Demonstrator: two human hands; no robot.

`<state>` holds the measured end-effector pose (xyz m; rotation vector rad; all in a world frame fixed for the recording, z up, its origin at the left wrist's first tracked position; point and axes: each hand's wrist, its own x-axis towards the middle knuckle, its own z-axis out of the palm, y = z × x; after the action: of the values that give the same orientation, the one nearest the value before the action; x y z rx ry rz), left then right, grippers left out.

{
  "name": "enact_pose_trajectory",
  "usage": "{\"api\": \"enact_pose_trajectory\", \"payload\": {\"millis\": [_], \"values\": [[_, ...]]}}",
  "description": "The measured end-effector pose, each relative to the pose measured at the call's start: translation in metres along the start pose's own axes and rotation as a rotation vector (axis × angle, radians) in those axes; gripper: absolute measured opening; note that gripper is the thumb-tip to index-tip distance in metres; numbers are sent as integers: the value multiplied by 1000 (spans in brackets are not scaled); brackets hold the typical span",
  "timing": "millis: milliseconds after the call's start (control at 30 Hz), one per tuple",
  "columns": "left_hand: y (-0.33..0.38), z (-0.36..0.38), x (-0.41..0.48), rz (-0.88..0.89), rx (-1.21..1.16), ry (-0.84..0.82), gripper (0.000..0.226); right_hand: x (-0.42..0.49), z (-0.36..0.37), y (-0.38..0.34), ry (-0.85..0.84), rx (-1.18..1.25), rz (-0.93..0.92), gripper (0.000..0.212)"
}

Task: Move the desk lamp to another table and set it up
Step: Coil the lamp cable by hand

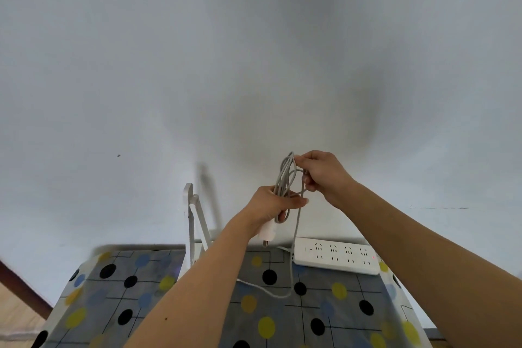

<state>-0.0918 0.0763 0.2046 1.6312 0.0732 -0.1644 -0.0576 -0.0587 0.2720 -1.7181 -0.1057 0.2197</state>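
Observation:
A white folding desk lamp (194, 217) stands on the table behind my left forearm, its arm folded and its base hidden. My left hand (271, 206) grips a coiled bundle of the lamp's grey cord (285, 175), with the white plug (267, 232) sticking out below my fist. My right hand (322, 172) pinches the top loops of the same bundle, just right of and above the left hand. One strand of cord (293, 263) hangs down from the bundle to the tablecloth and curves left toward the lamp.
The table carries a grey cloth with yellow, black and blue dots (324, 308). A white power strip (337, 256) with several sockets and a red light lies at the table's back right, against the white wall (254, 65). Wooden floor (17, 311) shows at the lower left.

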Motion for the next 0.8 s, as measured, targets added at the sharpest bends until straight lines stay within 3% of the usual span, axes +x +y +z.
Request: {"api": "enact_pose_trajectory", "payload": {"millis": [167,433,533,667,800], "values": [[2,2,-2,7,56,25,25,-3,2,-3,-35,148,48,14],[2,5,-6,-11,82,45,19,-4,-6,-4,-62,62,20,11],[2,6,-9,-6,1,47,20,-6,-10,8,-39,8,22,15],[4,4,-10,18,-134,187,17,-16,-13,41,-41,-103,96,12],[8,1,-10,56,-283,282,18,-29,-9,69,-225,-267,190,21]]}}
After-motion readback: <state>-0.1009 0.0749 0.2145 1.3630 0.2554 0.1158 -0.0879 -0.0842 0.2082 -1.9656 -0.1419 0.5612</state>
